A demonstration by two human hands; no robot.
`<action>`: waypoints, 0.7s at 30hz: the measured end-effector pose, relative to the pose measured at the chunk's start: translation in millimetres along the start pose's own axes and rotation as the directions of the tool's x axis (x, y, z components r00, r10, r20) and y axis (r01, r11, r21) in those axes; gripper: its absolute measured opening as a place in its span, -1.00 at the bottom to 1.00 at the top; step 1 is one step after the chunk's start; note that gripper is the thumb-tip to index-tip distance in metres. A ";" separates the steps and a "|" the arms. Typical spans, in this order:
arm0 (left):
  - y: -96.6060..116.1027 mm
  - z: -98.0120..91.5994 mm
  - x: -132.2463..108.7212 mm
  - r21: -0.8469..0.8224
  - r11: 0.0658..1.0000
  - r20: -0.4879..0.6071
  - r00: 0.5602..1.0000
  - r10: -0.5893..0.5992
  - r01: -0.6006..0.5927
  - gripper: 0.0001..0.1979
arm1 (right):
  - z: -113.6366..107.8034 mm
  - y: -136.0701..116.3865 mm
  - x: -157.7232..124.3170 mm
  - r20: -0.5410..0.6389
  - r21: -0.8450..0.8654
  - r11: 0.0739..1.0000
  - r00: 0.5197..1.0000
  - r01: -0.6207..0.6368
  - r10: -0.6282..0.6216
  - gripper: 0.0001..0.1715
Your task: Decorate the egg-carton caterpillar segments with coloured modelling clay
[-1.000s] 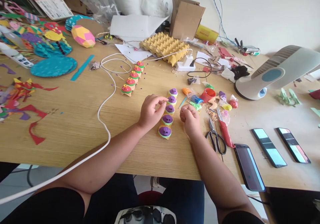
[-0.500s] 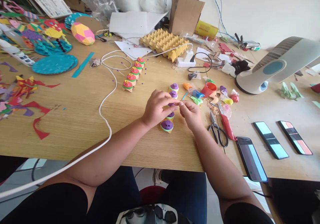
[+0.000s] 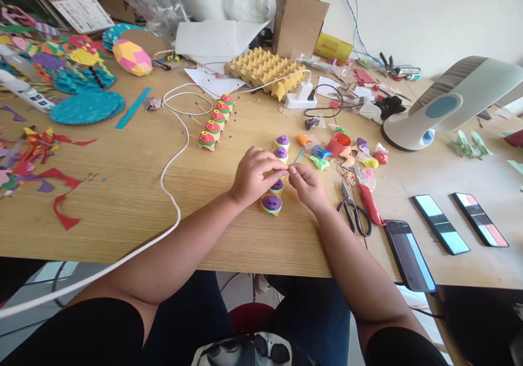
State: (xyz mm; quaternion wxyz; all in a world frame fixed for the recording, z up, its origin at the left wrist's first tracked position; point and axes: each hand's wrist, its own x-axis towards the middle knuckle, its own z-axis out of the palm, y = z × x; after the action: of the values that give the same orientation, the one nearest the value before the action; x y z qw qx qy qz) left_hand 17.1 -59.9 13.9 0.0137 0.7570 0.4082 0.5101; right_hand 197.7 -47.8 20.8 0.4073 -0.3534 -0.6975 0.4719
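Above a row of egg-carton cups topped with purple clay faces (image 3: 271, 203), my left hand (image 3: 256, 176) and my right hand (image 3: 307, 185) meet fingertip to fingertip. Both hands are closed in a pinch; whatever lies between the fingertips is too small to make out. The fingers hide the middle of the purple row. Further back to the left stands a second row of cups, with red and green tops and yellow rings (image 3: 209, 127). A thin blue strip (image 3: 299, 156) lies just behind my right hand.
Right of my hands are a red cup (image 3: 339, 144), wrapped clay, scissors (image 3: 354, 213), a red-handled knife (image 3: 371, 205), phones (image 3: 409, 255) and a white fan (image 3: 433, 107). A white cable (image 3: 178, 208) crosses my left forearm. Behind is a yellow egg tray (image 3: 265, 69).
The whole view has shifted slightly, so the table items sit a little further left. My hands keep the same fingertip-to-fingertip pinch over the purple row.
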 end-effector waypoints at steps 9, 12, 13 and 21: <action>1.8 -2.9 -1.1 0.056 0.992 -0.086 0.991 -0.106 0.111 -0.81 | 0.6 2.5 -0.1 -0.064 0.145 0.987 0.995 -0.067 0.077 -0.49; 1.7 -3.7 -0.4 0.041 0.993 -0.089 0.990 -0.105 0.109 -0.80 | -0.7 2.7 0.4 -0.075 0.215 0.973 0.992 -0.079 0.097 -0.51; 1.7 -3.7 -0.1 0.037 0.993 -0.075 0.992 -0.106 0.109 -0.81 | -0.6 2.4 0.4 -0.072 0.221 0.972 0.992 -0.082 0.101 -0.50; 5.5 -3.0 0.5 -0.033 0.995 0.038 0.995 -0.091 0.093 -0.76 | 2.7 -3.2 -2.5 0.015 0.180 0.980 0.996 -0.089 0.088 -0.45</action>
State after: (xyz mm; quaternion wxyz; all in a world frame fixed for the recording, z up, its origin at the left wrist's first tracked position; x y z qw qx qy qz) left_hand 18.1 -64.4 18.1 0.0578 0.7462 0.4333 0.5021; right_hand 195.9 -52.0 22.6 0.4135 -0.3441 -0.6370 0.5521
